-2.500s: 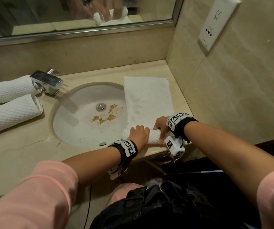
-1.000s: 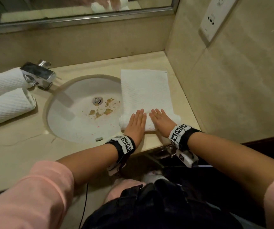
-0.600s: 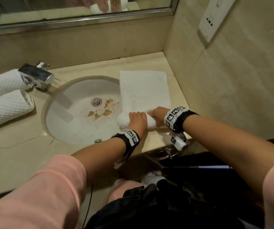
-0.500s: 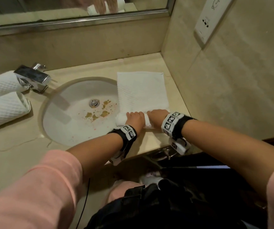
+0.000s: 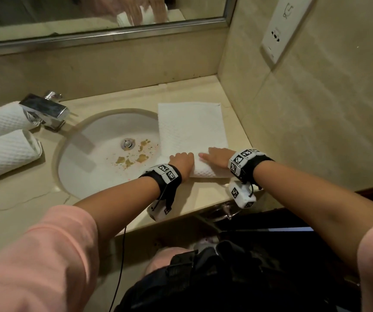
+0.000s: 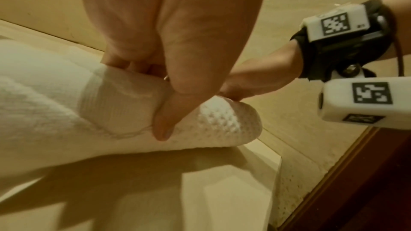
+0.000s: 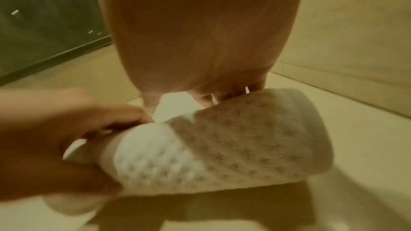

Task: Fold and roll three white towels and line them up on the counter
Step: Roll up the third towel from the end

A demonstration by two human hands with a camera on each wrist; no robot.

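A white waffle towel (image 5: 192, 129) lies as a folded strip on the counter right of the sink, and its near end is wound into a roll (image 5: 203, 171). My left hand (image 5: 181, 159) grips the roll's left part, fingers curled over the top and thumb on the near side (image 6: 144, 99). My right hand (image 5: 217, 157) holds the right part, with fingers curled over the far side (image 7: 211, 97). The roll (image 7: 244, 138) rests on the counter. Two finished towel rolls (image 5: 1, 122) (image 5: 3, 154) lie side by side at the far left.
The basin (image 5: 86, 172) with brown stains sits left of the strip, whose left edge overhangs its rim. A chrome faucet (image 5: 43, 109) stands at the back left. The wall with a socket (image 5: 280, 30) closes the right side. The counter's front edge (image 5: 203, 206) runs just behind my wrists.
A second ago both palms lay flat on the roll. Now the fingers are curled round it, and the roll has moved a little further along the strip, away from the front edge.
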